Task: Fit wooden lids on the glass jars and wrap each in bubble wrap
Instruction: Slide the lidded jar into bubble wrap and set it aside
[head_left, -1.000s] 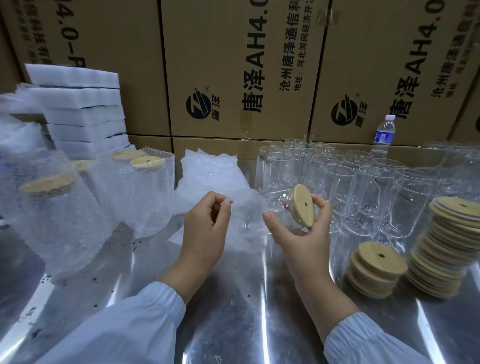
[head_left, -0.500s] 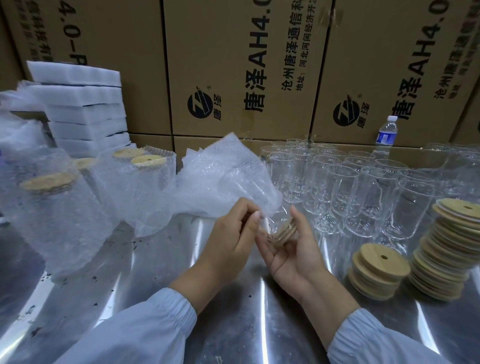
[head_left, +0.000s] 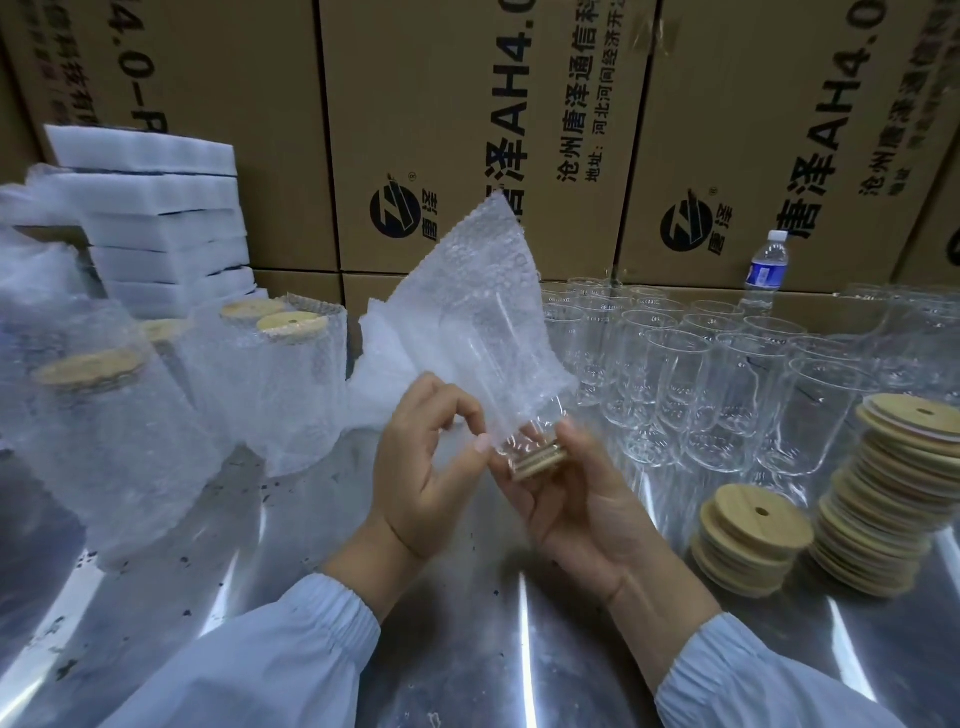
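- The glass jar (head_left: 501, 364) is held above the worktop (head_left: 467, 639) at the centre of the frame. Its long axis is tilted, with the base toward the upper centre and the wooden lid (head_left: 537, 461) end low, nearest the camera.
- Bubble wrap (head_left: 478, 280) sheathes the jar and blurs its outline; the base is hard to make out.
- The left hand (head_left: 423, 467) pinches the bubble wrap's edge beside the lid with curled fingers.
- The right hand (head_left: 576, 504), palm up, grips the wooden lid, and its fingers hide much of the lid.
- Wrapped jars (head_left: 109, 426) stand at the left; bare jars (head_left: 727, 379) and lid stacks (head_left: 748, 540) are at the right.
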